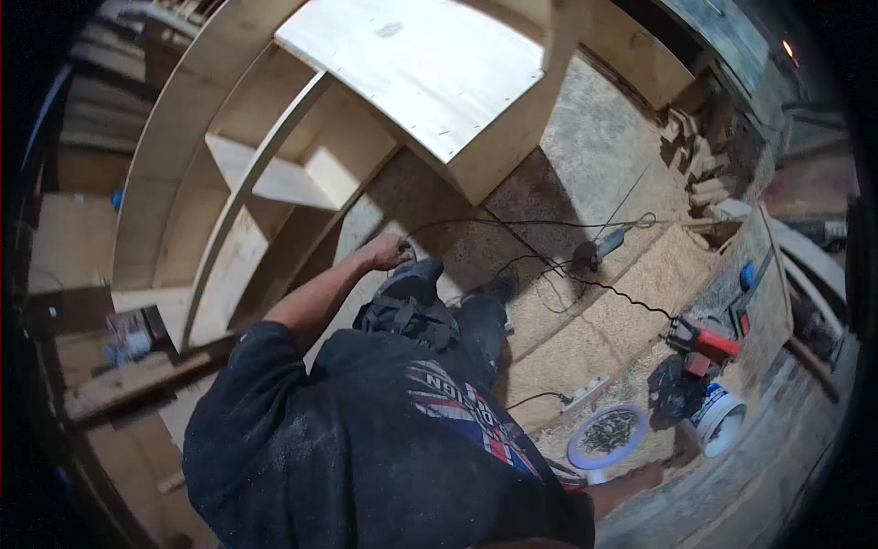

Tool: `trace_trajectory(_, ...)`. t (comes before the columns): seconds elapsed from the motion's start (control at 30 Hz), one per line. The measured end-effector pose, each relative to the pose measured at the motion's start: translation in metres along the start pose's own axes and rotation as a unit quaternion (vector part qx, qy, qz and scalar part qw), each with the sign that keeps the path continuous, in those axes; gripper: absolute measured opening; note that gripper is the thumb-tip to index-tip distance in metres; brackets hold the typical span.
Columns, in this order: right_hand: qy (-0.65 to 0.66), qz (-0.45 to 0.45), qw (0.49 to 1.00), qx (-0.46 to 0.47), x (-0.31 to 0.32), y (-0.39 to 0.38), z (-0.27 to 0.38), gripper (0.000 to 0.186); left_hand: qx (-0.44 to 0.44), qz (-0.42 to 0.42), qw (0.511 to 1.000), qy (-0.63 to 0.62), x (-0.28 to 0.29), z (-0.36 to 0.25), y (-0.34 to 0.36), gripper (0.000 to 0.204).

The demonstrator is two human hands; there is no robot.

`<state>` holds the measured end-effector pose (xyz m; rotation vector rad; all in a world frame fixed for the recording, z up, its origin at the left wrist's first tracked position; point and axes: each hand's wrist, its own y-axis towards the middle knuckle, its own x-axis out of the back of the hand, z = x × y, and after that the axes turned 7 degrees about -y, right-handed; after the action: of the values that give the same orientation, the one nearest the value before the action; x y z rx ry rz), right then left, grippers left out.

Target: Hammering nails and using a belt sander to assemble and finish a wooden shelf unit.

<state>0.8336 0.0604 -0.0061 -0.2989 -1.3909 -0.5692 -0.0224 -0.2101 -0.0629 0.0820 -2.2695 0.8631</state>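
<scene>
My left hand (393,251) is closed, with the fingers curled in, beside my raised knee near the curved wooden shelf unit (261,178). What it grips, if anything, is too small to make out. My right hand (643,477) reaches low over the bench on the right, next to a round lid with a purple rim (576,455) full of small dark pieces like nails. Its fingers are blurred and partly lost against the surface. A white bucket (729,437) lies tipped just beyond that hand.
A red and black power tool (712,344) and a black plastic bag (672,388) sit by the bucket. A grinder-like tool (599,248) lies on the floor among looping black cables. A power strip (585,394) lies near the lid. Wood offcuts (700,165) are heaped at the far right.
</scene>
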Motion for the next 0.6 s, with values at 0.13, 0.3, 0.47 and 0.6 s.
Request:
trace_trajectory(0.13, 0.094, 0.03, 0.963, -0.251, 0.078, -0.029, 0.056, 0.045, -0.014, 0.03, 0.999, -0.039, 0.008, -0.033, -0.015, 0.048)
trace_trajectory(0.3, -0.002, -0.125, 0.976, -0.177, 0.076, -0.066, 0.12, 0.047, -0.144, -0.007, 0.973, -0.178, -0.005, -0.052, -0.022, 0.045)
trace_trajectory(0.47, 0.533, -0.001, 0.844, -0.062, 0.089, -0.233, 0.277, 0.049, -0.311, -0.022, 0.92, -0.237, 0.013, -0.081, -0.042, 0.044)
trace_trajectory(0.6, 0.619, 0.201, 0.759, -0.031, 0.078, -0.4, 0.379, 0.022, -0.358, -0.02, 0.865, -0.35, 0.043, -0.082, -0.077, 0.041)
